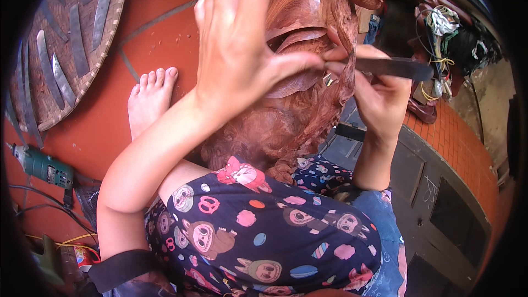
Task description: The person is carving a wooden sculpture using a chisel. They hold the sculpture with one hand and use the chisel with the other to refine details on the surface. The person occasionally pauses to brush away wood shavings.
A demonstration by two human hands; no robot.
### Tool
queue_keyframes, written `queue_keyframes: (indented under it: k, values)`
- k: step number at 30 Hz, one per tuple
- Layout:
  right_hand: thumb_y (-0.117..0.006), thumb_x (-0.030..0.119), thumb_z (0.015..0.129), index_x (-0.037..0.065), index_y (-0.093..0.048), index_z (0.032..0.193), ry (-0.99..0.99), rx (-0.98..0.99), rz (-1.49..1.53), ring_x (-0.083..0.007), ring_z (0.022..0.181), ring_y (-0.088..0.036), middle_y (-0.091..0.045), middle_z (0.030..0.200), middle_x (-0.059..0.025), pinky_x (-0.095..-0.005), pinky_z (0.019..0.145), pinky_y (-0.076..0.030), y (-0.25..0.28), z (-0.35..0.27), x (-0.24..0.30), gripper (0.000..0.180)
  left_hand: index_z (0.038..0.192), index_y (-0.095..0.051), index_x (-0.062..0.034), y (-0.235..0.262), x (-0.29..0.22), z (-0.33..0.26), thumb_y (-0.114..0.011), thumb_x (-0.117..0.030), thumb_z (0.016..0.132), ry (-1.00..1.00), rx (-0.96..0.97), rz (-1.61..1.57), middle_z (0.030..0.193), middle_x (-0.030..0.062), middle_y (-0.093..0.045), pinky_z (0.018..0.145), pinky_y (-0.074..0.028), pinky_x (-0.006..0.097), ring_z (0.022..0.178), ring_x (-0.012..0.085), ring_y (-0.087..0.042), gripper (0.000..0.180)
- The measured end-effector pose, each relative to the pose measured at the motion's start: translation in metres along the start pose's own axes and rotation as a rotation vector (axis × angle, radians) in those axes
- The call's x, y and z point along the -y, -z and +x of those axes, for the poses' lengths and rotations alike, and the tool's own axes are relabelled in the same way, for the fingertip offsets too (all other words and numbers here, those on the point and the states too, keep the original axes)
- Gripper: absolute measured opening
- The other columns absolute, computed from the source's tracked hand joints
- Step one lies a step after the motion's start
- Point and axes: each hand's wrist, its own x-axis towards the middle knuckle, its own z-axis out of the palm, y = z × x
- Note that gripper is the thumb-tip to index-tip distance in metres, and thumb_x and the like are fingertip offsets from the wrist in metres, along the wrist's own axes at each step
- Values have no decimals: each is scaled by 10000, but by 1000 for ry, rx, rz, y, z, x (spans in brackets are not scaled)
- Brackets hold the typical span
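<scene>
I had the brown carving [297, 121] reaching from the centre up to 12 o'clock, its lower end beside the patterned cloth [275, 236] at 6 o'clock. At 11 o'clock I saw the left hand [236, 49] arched over it, thumb spread wide from the fingers; I could not tell whether the thumb pressed the tool [393, 68]. The right hand [382, 96], between 2 and 3 o'clock, gripped that dark, flat tool, its end jutting toward 3 o'clock. I also saw a tray [91, 85] of blades [103, 15] at 10 o'clock and a green drill [47, 168] near 9 o'clock
</scene>
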Motion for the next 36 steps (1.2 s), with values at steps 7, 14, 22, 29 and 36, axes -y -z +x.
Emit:
queue_keyframes:
  k: [7,14,22,29,36]
  values:
    - [-677,-107,821,-39,-721,1038,39,32,-58,-192,924,-705,-748,929,-99,-323,860,-537,-5,1,4,232,1310,-555,-64,-10,6,-9,-949,-402,591,97,-48,13,1442,188,-477,1082,-401,471,1322,375,-475,887]
    - [-710,-74,797,-51,-732,949,61,-62,-129,-199,797,-707,-742,899,-122,-313,735,-538,-9,-2,4,155,1393,-479,-46,-13,8,6,-982,-356,527,91,-62,-2,1491,293,-380,1135,-342,531,1376,453,-397,1049]
    - [-727,-48,798,-43,-728,1028,28,-163,-163,-221,879,-729,-754,980,-135,-325,824,-547,-12,-9,0,231,1497,-422,-99,-10,2,20,-979,-288,494,33,-52,98,1558,298,-313,1145,-307,545,1422,465,-339,1162]
    - [-693,-114,826,-60,-723,1043,60,-192,-25,-222,941,-705,-737,955,-124,-313,823,-544,-9,5,9,225,1456,-469,-89,-19,25,20,-948,-248,578,-173,-138,197,1522,275,-373,1112,-344,515,1373,436,-413,1012]
    - [-704,-145,804,-38,-706,974,100,-186,491,-301,1026,-715,-702,869,-86,-504,1071,-477,17,5,-6,200,1058,-687,-35,31,18,-24,-885,-118,693,53,-100,-58,1040,121,-688,855,-508,387,977,292,-650,423]
